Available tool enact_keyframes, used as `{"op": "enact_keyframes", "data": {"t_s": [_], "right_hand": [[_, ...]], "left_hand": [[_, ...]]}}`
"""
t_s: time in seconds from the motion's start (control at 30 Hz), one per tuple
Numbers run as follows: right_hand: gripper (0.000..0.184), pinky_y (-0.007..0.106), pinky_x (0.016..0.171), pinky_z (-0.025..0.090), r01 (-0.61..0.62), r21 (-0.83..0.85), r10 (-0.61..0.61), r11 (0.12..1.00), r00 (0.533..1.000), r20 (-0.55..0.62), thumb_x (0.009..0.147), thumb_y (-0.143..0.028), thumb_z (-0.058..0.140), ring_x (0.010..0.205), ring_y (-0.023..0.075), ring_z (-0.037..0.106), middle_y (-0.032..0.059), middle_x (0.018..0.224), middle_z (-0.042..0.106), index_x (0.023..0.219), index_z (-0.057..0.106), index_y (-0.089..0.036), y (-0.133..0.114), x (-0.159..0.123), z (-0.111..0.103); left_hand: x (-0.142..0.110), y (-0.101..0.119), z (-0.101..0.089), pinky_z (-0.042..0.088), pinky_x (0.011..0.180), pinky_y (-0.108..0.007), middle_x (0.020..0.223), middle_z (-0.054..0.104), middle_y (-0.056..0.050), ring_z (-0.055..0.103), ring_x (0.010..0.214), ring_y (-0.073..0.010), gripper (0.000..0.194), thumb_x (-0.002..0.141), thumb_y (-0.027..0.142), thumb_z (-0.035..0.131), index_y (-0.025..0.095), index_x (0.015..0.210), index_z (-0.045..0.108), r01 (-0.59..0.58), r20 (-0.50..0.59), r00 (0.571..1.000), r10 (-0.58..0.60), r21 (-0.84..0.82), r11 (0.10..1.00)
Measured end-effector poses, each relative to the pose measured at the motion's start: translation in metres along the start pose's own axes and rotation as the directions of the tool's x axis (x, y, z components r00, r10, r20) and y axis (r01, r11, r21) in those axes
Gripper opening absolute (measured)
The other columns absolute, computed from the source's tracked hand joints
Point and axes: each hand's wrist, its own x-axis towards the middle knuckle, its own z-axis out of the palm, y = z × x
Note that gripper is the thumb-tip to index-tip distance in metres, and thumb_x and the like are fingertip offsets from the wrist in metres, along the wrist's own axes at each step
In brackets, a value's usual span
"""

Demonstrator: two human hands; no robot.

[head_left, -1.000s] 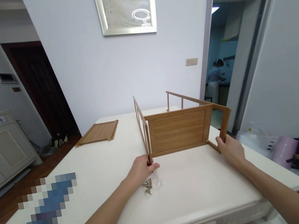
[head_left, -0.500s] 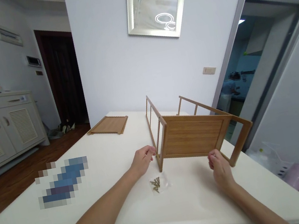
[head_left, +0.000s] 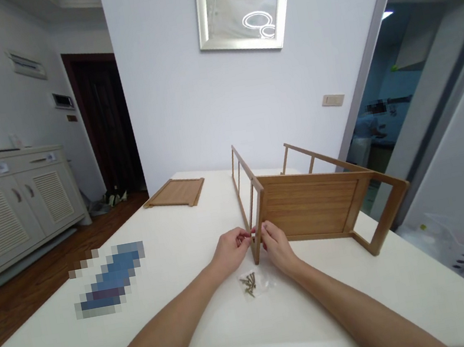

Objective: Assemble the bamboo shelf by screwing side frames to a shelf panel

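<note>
A partly assembled wooden shelf rack [head_left: 312, 204] stands on the white table, its slatted panel running between two open side frames. My left hand [head_left: 231, 251] is closed in a pinch at the outer face of the left side frame [head_left: 257, 205], low down; anything between the fingertips is too small to make out. On the inner side of that same frame, my right hand [head_left: 277, 246] has its fingers closed around the lower post. Several screws [head_left: 248, 283] lie on a clear plastic bag [head_left: 266, 284] just below my hands.
A loose wooden panel [head_left: 179, 192] lies flat at the table's far left. Nearer me on the left is a blurred blue item [head_left: 113, 278]. The white table [head_left: 170, 232] stands by a wall with a framed picture [head_left: 244, 4]. Someone [head_left: 365, 129] is beyond the doorway at right.
My right hand has moved left from the panel's lower right edge to the left side frame. My left hand stays by that frame, its fingertips now against it. The view has shifted slightly.
</note>
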Motion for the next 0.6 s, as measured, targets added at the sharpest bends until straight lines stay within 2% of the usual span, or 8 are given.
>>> {"op": "enact_keyframes", "data": {"t_s": [0.2, 0.33, 0.47, 0.6], "right_hand": [[0.044, 0.028, 0.053, 0.048, -0.072, 0.214, 0.080, 0.974, 0.996, -0.029, 0.083, -0.062, 0.058, 0.053, 0.0138, 0.055, 0.0005, 0.066, 0.059, 0.080, 0.062, -0.018, -0.003, -0.006, -0.003], [0.037, 0.029, 0.055, 0.050, -0.085, 0.342, 0.106, 0.936, 0.993, -0.046, 0.080, -0.057, 0.064, 0.053, 0.0139, 0.056, -0.0020, 0.061, 0.059, 0.081, 0.059, -0.021, -0.011, -0.005, -0.003], [0.037, 0.026, 0.049, 0.048, -0.105, 0.354, 0.119, 0.929, 0.993, -0.020, 0.077, -0.056, 0.067, 0.051, 0.0125, 0.053, -0.0015, 0.060, 0.060, 0.079, 0.062, -0.019, -0.007, -0.002, 0.000], [0.037, 0.024, 0.045, 0.045, -0.126, 0.322, 0.134, 0.938, 0.991, -0.001, 0.075, -0.055, 0.068, 0.052, 0.0121, 0.052, 0.0001, 0.062, 0.062, 0.079, 0.068, -0.018, -0.001, -0.001, 0.001]], "left_hand": [[0.002, -0.003, 0.005, 0.046, 0.067, -0.027, 0.080, 0.071, -0.004, 0.059, 0.066, -0.0147, 0.022, 0.082, 0.030, 0.057, 0.017, 0.092, 0.071, -0.034, -0.002, 0.999, 0.034, 0.064, 0.997], [0.004, -0.003, 0.006, 0.045, 0.063, -0.027, 0.075, 0.071, -0.004, 0.058, 0.061, -0.0144, 0.028, 0.082, 0.035, 0.056, 0.015, 0.093, 0.073, 0.042, 0.011, 0.999, -0.042, 0.009, 0.999], [0.006, -0.005, 0.008, 0.043, 0.056, -0.026, 0.064, 0.067, -0.002, 0.054, 0.053, -0.0134, 0.032, 0.081, 0.039, 0.057, 0.014, 0.093, 0.074, 0.105, 0.034, 0.994, -0.102, -0.088, 0.991], [0.005, -0.006, 0.010, 0.040, 0.051, -0.025, 0.060, 0.065, 0.000, 0.051, 0.048, -0.0121, 0.032, 0.080, 0.039, 0.060, 0.015, 0.095, 0.075, 0.087, -0.025, 0.995, -0.092, -0.140, 0.986]]}}
